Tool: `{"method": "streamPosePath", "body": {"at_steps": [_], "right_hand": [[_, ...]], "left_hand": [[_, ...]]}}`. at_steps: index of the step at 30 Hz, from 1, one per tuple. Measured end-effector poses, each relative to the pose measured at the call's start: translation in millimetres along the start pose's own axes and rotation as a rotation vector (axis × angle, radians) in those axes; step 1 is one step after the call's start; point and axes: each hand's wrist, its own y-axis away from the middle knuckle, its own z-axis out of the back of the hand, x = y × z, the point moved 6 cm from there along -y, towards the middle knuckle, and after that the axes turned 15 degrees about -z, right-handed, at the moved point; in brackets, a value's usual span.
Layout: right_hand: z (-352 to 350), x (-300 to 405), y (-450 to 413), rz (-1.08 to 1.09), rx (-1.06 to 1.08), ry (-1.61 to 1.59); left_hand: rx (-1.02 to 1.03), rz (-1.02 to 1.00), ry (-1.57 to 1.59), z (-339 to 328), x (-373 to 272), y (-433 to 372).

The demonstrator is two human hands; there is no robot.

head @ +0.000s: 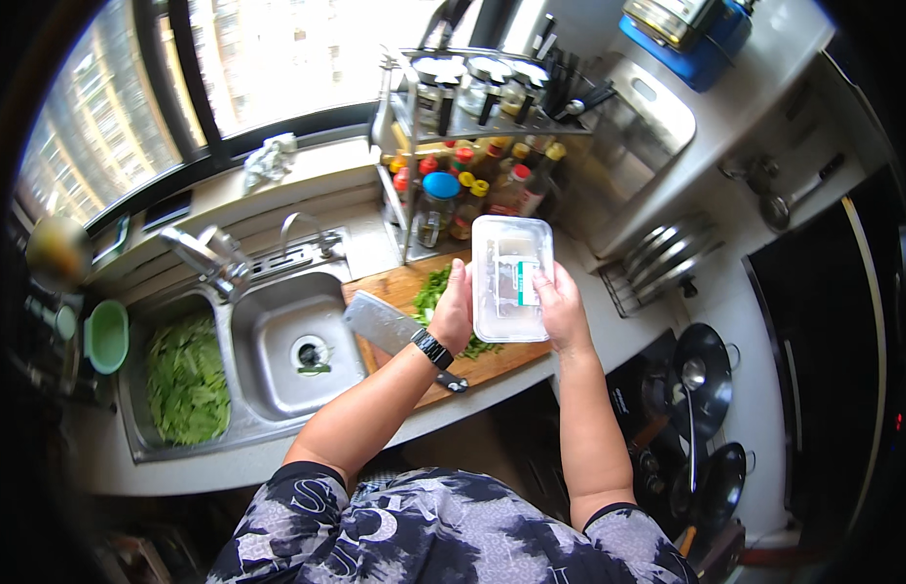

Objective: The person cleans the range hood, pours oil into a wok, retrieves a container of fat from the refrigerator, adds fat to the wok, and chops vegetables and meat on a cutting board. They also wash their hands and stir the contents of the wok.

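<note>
A translucent plastic food container (507, 292) with a green-and-white label is held above the counter. My left hand (453, 310) grips its left side, and my right hand (560, 310) grips the right side with the thumb over the label. Beneath it lies a wooden cutting board (394, 281) with chopped green leaves (429, 292) on it, partly hidden by the container and my left hand. A cleaver (380, 321) rests on the board under my left wrist, its black handle (453, 382) towards the counter's front edge.
Left of the board is a double steel sink (277, 343); leafy greens (188, 383) fill its left basin. Behind the board stands a rack (496, 135) with jars and sauce bottles. To the right are pot lids (668, 255) and a wok (705, 379) holding a ladle (692, 376).
</note>
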Motion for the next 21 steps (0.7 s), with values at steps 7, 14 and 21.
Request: {"method": "streamPosePath", "body": {"at_steps": [7,14,21], "right_hand": [[-81.6,1.9,40.2,0.066,0.237,0.155],[-173.7,-18.3,166.9,0.086,0.672,0.012],[-283.2,-38.7,310.3,0.114,1.065,0.076]], "left_hand": [[-0.126,-0.196,-0.300,3.3,-96.3,80.5],[-0.290,-0.506,-0.687,-19.9,-174.5,254.6],[-0.480,-0.520,-0.565,-45.5,-206.0,469.7]]}}
